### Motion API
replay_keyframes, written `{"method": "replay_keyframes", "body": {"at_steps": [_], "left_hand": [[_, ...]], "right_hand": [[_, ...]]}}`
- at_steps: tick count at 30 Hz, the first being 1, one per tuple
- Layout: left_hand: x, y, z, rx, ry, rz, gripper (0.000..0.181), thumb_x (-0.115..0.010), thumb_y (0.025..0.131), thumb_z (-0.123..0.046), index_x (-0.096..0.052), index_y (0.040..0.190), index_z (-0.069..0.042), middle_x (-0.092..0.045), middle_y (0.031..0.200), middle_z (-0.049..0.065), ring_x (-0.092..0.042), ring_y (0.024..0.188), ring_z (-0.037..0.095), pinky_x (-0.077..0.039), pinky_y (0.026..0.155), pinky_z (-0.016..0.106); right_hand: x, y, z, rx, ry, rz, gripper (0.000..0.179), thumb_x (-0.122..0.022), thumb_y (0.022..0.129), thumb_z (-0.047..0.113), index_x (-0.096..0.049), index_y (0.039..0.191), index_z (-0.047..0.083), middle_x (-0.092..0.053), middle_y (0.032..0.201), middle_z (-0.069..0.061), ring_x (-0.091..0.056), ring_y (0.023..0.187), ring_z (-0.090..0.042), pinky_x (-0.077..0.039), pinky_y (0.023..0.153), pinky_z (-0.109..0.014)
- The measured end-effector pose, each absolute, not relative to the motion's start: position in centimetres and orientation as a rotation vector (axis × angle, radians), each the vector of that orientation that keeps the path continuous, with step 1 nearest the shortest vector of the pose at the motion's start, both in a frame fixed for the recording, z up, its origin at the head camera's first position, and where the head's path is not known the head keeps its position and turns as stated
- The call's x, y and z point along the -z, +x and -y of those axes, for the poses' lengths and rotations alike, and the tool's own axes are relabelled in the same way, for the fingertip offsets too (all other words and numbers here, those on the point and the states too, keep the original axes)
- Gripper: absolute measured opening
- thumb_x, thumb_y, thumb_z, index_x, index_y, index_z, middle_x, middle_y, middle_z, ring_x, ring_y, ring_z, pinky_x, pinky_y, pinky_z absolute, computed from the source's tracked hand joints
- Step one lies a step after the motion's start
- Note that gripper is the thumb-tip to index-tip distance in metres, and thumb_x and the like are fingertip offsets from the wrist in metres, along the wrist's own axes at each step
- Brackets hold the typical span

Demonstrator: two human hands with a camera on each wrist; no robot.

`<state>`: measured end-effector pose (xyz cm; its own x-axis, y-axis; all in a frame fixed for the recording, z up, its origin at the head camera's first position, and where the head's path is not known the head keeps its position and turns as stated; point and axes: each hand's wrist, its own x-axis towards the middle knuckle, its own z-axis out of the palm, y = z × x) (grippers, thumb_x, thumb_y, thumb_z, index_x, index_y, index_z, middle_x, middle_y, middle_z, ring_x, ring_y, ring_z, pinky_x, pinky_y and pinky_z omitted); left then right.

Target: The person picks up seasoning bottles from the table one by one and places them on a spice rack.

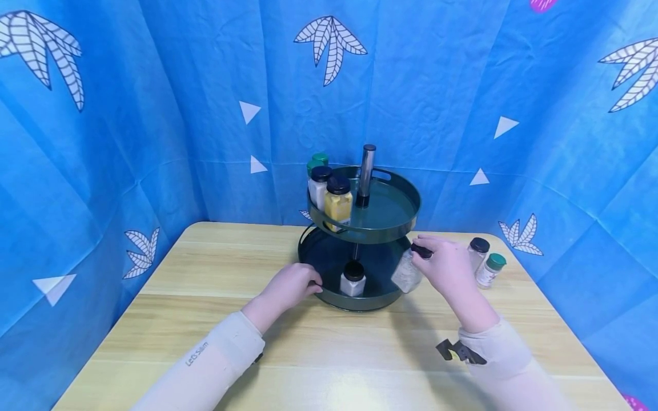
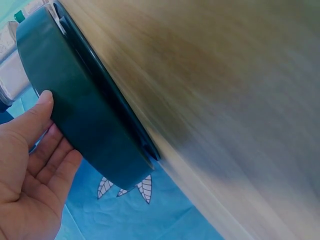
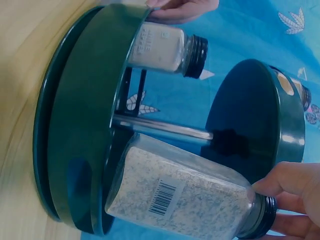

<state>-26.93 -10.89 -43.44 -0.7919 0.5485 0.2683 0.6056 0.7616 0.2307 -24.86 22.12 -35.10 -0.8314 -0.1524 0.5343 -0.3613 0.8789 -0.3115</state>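
Observation:
A dark green two-tier turntable rack (image 1: 380,235) stands on the table, a metal post rising through it. My left hand (image 1: 295,285) holds the lower tier's rim at its left front; the left wrist view shows the thumb (image 2: 44,102) on the rim. By its black lid, my right hand (image 1: 446,264) grips a clear spice jar (image 3: 185,192) of pale speckled contents with a barcode label. This jar is tilted, its base at the lower tier's right rim. Inside the lower tier stands a black-lidded jar of white powder (image 1: 353,281).
On the upper tier's left side are a yellow jar (image 1: 338,202), a white jar (image 1: 318,188) and green-lidded jars (image 1: 320,158). A black-lidded jar (image 1: 479,246) and a green-capped shaker (image 1: 488,271) stand right of the rack. Blue curtain (image 1: 216,114) hangs behind the table.

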Motion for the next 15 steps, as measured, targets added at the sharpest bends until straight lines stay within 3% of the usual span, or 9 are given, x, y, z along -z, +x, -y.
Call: {"method": "replay_keyframes", "body": {"at_steps": [2,5,9,12,15], "left_hand": [[43.5,-26.9,10.9,0.456,-0.919,2.771,0.008,-0.079,0.088,-0.020,-0.078,0.091,-0.013,-0.073,0.094,-0.001,-0.068,0.090,0.016,-0.057,0.083,0.033],[43.4,-26.9,10.9,0.452,-0.918,2.770,0.008,-0.079,0.088,-0.021,-0.078,0.092,-0.013,-0.073,0.094,-0.001,-0.068,0.090,0.016,-0.057,0.083,0.032],[43.3,-26.9,10.9,0.449,-0.922,2.766,0.008,-0.079,0.088,-0.020,-0.078,0.091,-0.013,-0.073,0.094,-0.001,-0.068,0.090,0.017,-0.057,0.083,0.033],[43.3,-26.9,10.9,0.448,-0.921,2.768,0.008,-0.079,0.087,-0.020,-0.078,0.091,-0.013,-0.073,0.094,0.000,-0.069,0.090,0.017,-0.057,0.083,0.033],[43.3,-26.8,10.9,0.442,-0.918,2.777,0.008,-0.079,0.088,-0.021,-0.078,0.092,-0.013,-0.073,0.094,-0.001,-0.068,0.090,0.017,-0.057,0.083,0.033]], "right_hand": [[35.2,-24.9,-21.8,-0.569,0.377,2.535,0.029,-0.075,0.084,0.011,-0.076,0.111,0.000,-0.072,0.113,-0.020,-0.053,0.047,-0.020,-0.033,0.039,-0.028],[35.4,-24.9,-21.4,-0.582,0.373,2.537,0.030,-0.075,0.084,0.011,-0.075,0.112,0.000,-0.071,0.114,-0.020,-0.068,0.066,-0.031,-0.041,0.042,-0.031],[35.7,-25.1,-20.8,-0.585,0.383,2.528,0.029,-0.076,0.084,0.012,-0.076,0.111,0.001,-0.072,0.114,-0.019,-0.070,0.098,-0.039,-0.058,0.064,-0.043],[35.9,-25.2,-20.3,-0.592,0.391,2.518,0.029,-0.076,0.084,0.012,-0.076,0.111,0.001,-0.072,0.113,-0.018,-0.069,0.102,-0.038,-0.058,0.079,-0.050],[36.0,-25.2,-20.0,-0.601,0.391,2.509,0.028,-0.077,0.084,0.012,-0.076,0.110,0.001,-0.072,0.114,-0.018,-0.069,0.102,-0.038,-0.057,0.082,-0.052]]}}
